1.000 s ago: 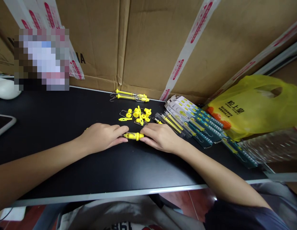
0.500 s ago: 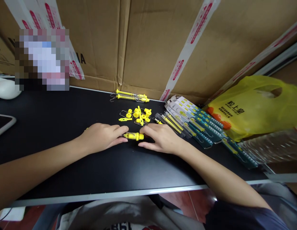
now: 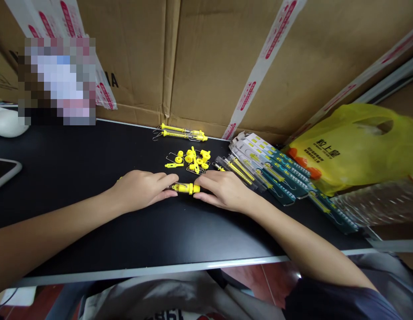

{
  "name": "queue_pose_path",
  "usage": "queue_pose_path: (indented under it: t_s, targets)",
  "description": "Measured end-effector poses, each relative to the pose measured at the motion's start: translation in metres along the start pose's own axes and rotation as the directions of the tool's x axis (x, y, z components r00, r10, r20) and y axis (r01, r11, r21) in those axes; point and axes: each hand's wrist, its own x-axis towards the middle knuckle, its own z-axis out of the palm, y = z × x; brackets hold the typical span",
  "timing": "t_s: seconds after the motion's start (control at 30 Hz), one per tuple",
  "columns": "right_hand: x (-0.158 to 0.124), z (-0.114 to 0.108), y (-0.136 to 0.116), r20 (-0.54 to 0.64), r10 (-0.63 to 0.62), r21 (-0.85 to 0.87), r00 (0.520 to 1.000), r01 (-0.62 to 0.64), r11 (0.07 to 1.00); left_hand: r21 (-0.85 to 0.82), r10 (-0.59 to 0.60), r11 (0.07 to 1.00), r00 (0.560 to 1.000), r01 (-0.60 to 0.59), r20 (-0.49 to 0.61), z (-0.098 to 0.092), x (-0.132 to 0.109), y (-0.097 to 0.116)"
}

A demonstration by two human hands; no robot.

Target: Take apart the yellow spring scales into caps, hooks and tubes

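Both my hands rest on the black tabletop (image 3: pixel 93 155) and meet at a small yellow plastic tool (image 3: pixel 186 188). My left hand (image 3: pixel 143 190) pinches its left end, where a thin wire or clear part sticks out. My right hand (image 3: pixel 223 190) closes its fingers on the tool's right end. Just behind lies a heap of loose yellow plastic parts and wire hooks (image 3: pixel 192 161). Two assembled yellow tools (image 3: pixel 181 132) lie further back by the cardboard.
Packaged tools on dark cards (image 3: pixel 273 171) fan out to the right. A yellow plastic bag (image 3: pixel 356 146) and a clear plastic bag (image 3: pixel 379 202) sit at the far right. Taped cardboard boxes (image 3: pixel 206 58) wall the back. A phone or tablet corner (image 3: pixel 3 171) lies left.
My right hand opened its thumb away from the tool half a second ago and has closed back on its right end. The left hand and tool stay put.
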Motion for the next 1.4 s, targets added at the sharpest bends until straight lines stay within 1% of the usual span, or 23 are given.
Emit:
queue_pose_path:
  t_s: [0.07,0.2,0.33,0.47,0.6,0.7,0.87,1.1,1.3,1.4]
  targets:
    - [-0.0001,0.0003,0.0004,0.000,-0.012,-0.002,1.000,0.012,1.000,-0.004,-0.005,1.000,1.000,0.005,0.009,-0.0005,0.0001,0.0003]
    - [-0.0014,0.0005,0.0011,-0.047,-0.005,0.007,0.999,0.006,1.000,-0.012,-0.010,1.000,1.000,0.010,0.017,-0.0012,0.0002,0.0010]
    - [-0.0006,-0.0006,0.0002,-0.008,0.023,0.006,1.000,-0.023,1.000,-0.028,-0.020,0.999,1.000,0.020,-0.005,-0.0004,0.0001,0.0011]
    - [0.0008,-0.0017,0.0001,0.032,-0.001,-0.005,0.999,0.001,1.000,-0.036,-0.021,0.999,1.000,0.020,-0.007,0.0003,-0.0003,0.0008]
    - [-0.0005,-0.0014,0.0015,-0.004,-0.024,-0.003,1.000,0.024,1.000,-0.015,-0.006,1.000,1.000,0.006,0.008,0.0000,-0.0005,0.0005]
    - [-0.0009,-0.0004,0.0017,-0.038,-0.006,-0.006,0.999,0.006,1.000,-0.008,-0.008,1.000,1.000,0.008,0.004,0.0000,-0.0003,0.0002]
    - [0.0009,-0.0004,0.0005,0.031,-0.001,-0.012,1.000,0.002,1.000,-0.022,-0.012,1.000,1.000,0.012,0.008,0.0004,-0.0001,0.0000]
    - [-0.0009,0.0001,0.0002,-0.012,0.027,0.022,1.000,-0.026,0.999,-0.020,-0.014,1.000,1.000,0.014,-0.004,0.0005,-0.0004,0.0001]
    - [-0.0003,0.0007,0.0008,0.024,0.003,0.002,1.000,-0.003,1.000,-0.059,-0.021,0.998,1.000,0.020,-0.007,0.0003,-0.0001,0.0003]
    - [-0.0007,0.0017,0.0016,0.012,-0.009,-0.005,1.000,0.009,1.000,-0.045,-0.018,0.999,1.000,0.017,-0.004,0.0002,0.0000,0.0005]
